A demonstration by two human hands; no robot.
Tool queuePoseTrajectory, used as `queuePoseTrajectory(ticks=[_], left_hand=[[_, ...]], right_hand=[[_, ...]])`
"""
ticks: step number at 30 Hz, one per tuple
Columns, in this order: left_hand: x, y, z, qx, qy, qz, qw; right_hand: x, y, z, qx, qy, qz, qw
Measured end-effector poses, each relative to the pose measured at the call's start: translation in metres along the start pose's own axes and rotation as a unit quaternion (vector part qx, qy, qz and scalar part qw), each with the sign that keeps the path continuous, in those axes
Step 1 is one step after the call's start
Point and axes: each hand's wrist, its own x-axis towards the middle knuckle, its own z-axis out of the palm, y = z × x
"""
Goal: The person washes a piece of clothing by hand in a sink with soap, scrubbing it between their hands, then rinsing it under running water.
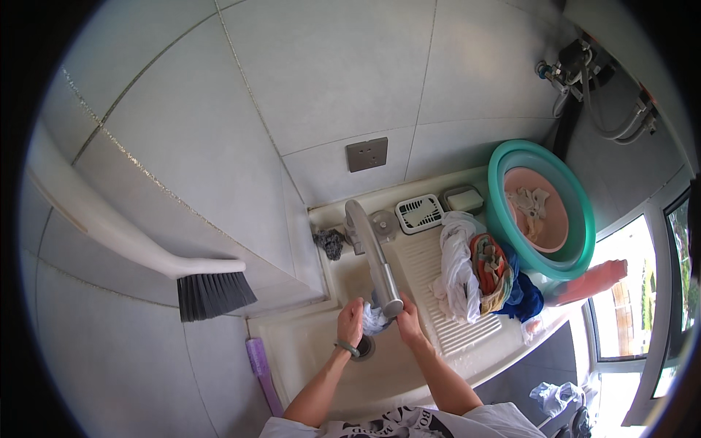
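Observation:
My left hand [351,323], with a green bangle at its wrist, grips one side of a wet, light blue cloth [374,322] in the sink basin [296,350]. My right hand [407,322] holds the cloth's other side, partly hidden behind the metal faucet [378,263]. The faucet's spout end lies over the cloth in this view. Below the cloth is the drain [363,346], partly covered by my left wrist. Right of my hands, a white garment [461,268], a multicoloured cloth [490,268] and a dark blue cloth [523,298] are heaped on the ribbed washboard [465,335].
Nested green [495,219] and pink basins [556,219] hold small cloths. A soap dish [419,213], a soap bar [465,201] and a dark scrubber [329,243] sit along the back. A reddish bottle [591,282] lies at right. A grey-bristled brush [213,295] hangs left; a purple-handled tool [262,367] stands below it.

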Motion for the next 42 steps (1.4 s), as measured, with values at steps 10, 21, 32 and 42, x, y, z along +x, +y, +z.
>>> queuePoseTrajectory(ticks=[10,21,32,42], left_hand=[[-0.008,0.027,-0.008,0.209,-0.113,0.161,0.958],[-0.014,0.057,-0.020,0.453,-0.021,0.316,0.834],[0.009,0.095,-0.008,0.401,-0.192,0.383,0.810],[0.027,0.116,-0.040,0.244,-0.401,0.108,0.876]], right_hand=[[-0.022,-0.039,0.014,-0.076,-0.069,-0.069,0.992],[-0.025,-0.042,-0.010,-0.303,0.072,-0.184,0.932],[-0.034,-0.089,0.022,-0.368,-0.162,-0.166,0.901],[-0.015,-0.092,-0.003,0.039,-0.231,0.037,0.972]])
